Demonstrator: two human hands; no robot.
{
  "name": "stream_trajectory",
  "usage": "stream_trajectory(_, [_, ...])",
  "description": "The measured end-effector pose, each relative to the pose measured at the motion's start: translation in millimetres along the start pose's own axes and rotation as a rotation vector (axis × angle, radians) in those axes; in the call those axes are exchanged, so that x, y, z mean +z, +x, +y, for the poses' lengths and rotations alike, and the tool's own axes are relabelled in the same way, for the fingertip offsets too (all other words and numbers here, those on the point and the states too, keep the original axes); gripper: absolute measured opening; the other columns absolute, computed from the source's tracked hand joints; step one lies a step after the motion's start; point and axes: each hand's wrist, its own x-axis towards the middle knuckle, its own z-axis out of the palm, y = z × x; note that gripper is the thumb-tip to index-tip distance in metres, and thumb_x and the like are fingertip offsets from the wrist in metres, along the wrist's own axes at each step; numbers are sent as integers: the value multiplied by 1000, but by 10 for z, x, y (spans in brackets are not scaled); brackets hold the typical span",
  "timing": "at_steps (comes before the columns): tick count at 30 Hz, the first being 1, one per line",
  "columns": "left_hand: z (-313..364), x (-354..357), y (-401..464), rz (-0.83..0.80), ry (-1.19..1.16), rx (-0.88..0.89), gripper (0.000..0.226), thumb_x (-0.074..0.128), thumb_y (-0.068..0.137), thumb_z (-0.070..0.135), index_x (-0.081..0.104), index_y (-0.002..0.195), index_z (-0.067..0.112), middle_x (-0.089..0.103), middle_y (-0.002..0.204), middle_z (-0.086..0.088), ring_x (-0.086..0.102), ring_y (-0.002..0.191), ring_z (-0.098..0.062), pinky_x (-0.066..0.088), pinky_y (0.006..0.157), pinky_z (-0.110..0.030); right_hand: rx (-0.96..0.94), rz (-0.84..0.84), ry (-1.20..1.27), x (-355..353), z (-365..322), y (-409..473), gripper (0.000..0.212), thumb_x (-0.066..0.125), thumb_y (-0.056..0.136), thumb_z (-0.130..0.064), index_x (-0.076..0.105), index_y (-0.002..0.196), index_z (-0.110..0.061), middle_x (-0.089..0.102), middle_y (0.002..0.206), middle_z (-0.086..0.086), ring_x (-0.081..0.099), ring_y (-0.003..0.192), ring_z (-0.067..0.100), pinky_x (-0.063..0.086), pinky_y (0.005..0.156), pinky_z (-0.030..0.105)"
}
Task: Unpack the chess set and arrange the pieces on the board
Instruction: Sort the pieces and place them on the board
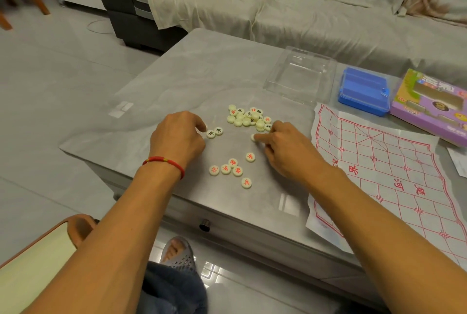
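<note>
Pieces [249, 118] heaped on table [192, 81] — right hand [285, 148] pinches one piece [253, 137]; left hand [177, 136], fingers curled, beside two black-marked pieces [214, 132]. Paper board [394, 174] lies right.

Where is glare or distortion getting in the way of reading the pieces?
Head view: soft, even light; pale window reflections sit on the glossy grey tabletop left of the heap of cream round chess pieces, not over it. Wide-angle bending curves the frame edges. Characters in the heap are small, only partly legible.
</note>
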Motion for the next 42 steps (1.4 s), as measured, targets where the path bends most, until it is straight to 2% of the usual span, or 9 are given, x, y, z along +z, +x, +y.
stream_trajectory(5, [1,60,47,-75,-19,39,43,56,84,2,71,116,25,64,123,-8,59,110,-32,52,89,-40,-62,28,68,123,-358,295,38,39,102,-28,61,134,-31,53,108,7,47,104,27,44,80,39])
stream_trajectory(10, [36,129,68,-100,-11,86,41,56,85,4,71,117,24,64,126,-7,60,112,-31,53,90,-39,-48,79,71,165,-489,326,34,45,96,-25,66,123,-22,55,106,7,51,103,28,47,82,43])
stream_trajectory(15, [56,142,52,-91,-28,112,42,55,85,4,71,116,26,64,122,-7,59,109,-30,54,86,-41,149,251,-46,-17,-111,212,21,53,95,-21,72,104,-16,64,98,6,56,91,29,48,78,44])
stream_trajectory(18, [107,141,34,-100,-29,136,43,54,84,3,71,116,26,64,122,-7,59,110,-30,54,86,-41,279,190,-113,-53,110,168,16,62,94,-28,70,99,-14,67,93,7,58,87,27,52,81,44])
stream_trajectory(22, [155,157,15,-89,-29,163,43,53,84,4,71,116,26,64,121,-8,60,108,-30,55,83,-40,256,148,1,29,99,122,14,68,91,-26,70,88,-12,65,80,8,60,75,26,57,75,45])
stream_trajectory(25, [206,150,-21,-97,-25,249,41,53,87,5,69,117,26,63,118,-4,58,108,-26,53,86,-38,193,149,66,24,52,54,12,70,90,-26,73,91,-15,66,85,6,58,82,23,56,75,44])
stream_trajectory(29, [379,206,-164,-293,17,563,38,53,91,11,66,123,29,60,114,0,53,108,-18,50,89,-38,157,107,159,-20,-3,-58,16,73,89,-31,76,97,-18,70,92,4,60,85,19,54,78,35])
stream_trajectory(31, [413,267,-185,-294,84,641,35,52,94,17,64,125,28,58,112,0,50,107,-19,48,86,-38,160,102,225,-37,-6,-103,16,72,90,-31,76,100,-19,72,94,1,61,84,14,53,80,29])
stream_trajectory(42, [330,270,-95,-282,105,602,31,59,90,14,73,114,29,61,111,1,52,103,-19,52,81,-40,294,32,468,-90,109,35,15,68,93,-21,75,105,-16,71,100,0,64,87,14,53,80,26])
